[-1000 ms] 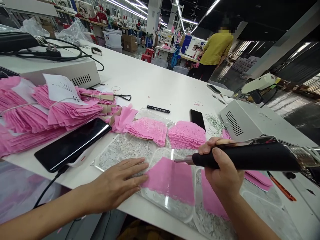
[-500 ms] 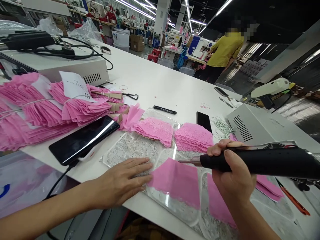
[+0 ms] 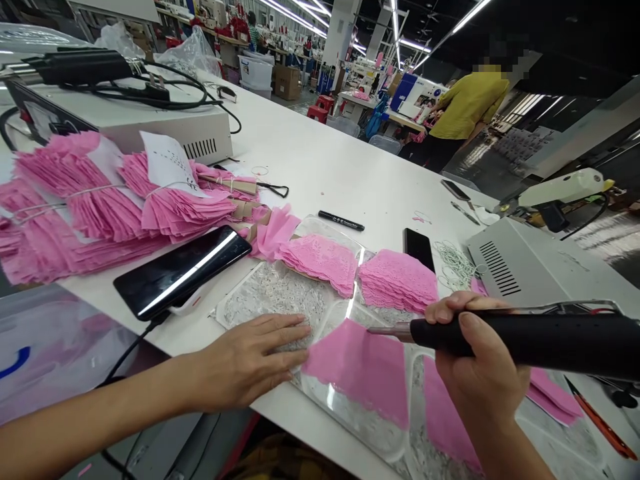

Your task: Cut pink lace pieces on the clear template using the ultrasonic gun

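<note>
My right hand [image 3: 480, 360] grips a black hand-held tool [image 3: 530, 337] with a slim metal tip. The tip meets the upper edge of a flat pink fabric piece [image 3: 365, 373], which lies on a clear, rounded-corner plastic template [image 3: 320, 393]. My left hand [image 3: 255, 363] lies flat, palm down, its fingertips at the left edge of that piece. Partly behind my right forearm is a second flat pink piece [image 3: 443, 413]. Above the template sit two stacks of lace-edged pink pieces, a left stack [image 3: 320, 260] and a right stack [image 3: 397, 277].
Tied pink bundles [image 3: 125, 193] and a large phone [image 3: 185, 270] lie at left, before a grey box [image 3: 200, 137]. A black marker [image 3: 341, 221], smaller phone [image 3: 419, 248], string tangle [image 3: 453, 263] and orange tool [image 3: 603, 423] lie about. Another grey box [image 3: 555, 267] stands right. A person [image 3: 473, 103] stands beyond.
The camera view has turned slightly, so the whole scene sits a little farther right. Both hands and the tool keep nearly the same place on the fabric.
</note>
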`<state>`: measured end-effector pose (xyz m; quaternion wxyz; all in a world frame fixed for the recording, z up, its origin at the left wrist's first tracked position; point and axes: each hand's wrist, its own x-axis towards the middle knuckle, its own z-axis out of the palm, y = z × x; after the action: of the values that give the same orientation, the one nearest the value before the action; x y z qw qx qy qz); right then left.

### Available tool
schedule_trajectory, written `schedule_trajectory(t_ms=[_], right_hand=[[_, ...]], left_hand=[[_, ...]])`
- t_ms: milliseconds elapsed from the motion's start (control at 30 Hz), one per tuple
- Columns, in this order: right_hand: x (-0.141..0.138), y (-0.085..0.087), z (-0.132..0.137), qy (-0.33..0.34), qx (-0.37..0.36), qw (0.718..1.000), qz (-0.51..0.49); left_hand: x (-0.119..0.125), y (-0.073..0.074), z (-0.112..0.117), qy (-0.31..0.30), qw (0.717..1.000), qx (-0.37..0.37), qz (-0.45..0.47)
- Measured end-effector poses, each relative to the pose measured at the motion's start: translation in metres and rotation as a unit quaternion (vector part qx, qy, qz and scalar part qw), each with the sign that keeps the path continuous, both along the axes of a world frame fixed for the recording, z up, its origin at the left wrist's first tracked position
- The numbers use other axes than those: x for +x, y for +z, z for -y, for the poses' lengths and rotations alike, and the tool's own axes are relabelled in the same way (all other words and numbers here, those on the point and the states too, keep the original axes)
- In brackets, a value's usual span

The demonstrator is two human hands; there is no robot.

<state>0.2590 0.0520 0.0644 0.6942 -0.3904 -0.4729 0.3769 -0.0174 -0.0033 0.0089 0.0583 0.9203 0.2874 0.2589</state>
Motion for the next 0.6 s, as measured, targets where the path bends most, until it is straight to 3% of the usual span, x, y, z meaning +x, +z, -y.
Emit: schedule_trajectory(t_ms=[200, 400, 600], right_hand=[[-0.001, 0.003, 0.000, -0.001, -0.009, 1.000, -0.018], [-0.017, 0.000, 0.001, 0.067, -0.001, 0.997, -0.027], [-0.029, -0.004, 0.002, 0.093, -0.003, 0.995, -0.025]], left_hand=[[0.000, 0.000, 0.001, -0.004, 1.000, -0.004, -0.008], [0.000, 0.001, 0.001, 0.001, 0.999, -0.010, -0.041], [0.000, 0.000, 0.001, -0.001, 0.999, -0.006, -0.041]])
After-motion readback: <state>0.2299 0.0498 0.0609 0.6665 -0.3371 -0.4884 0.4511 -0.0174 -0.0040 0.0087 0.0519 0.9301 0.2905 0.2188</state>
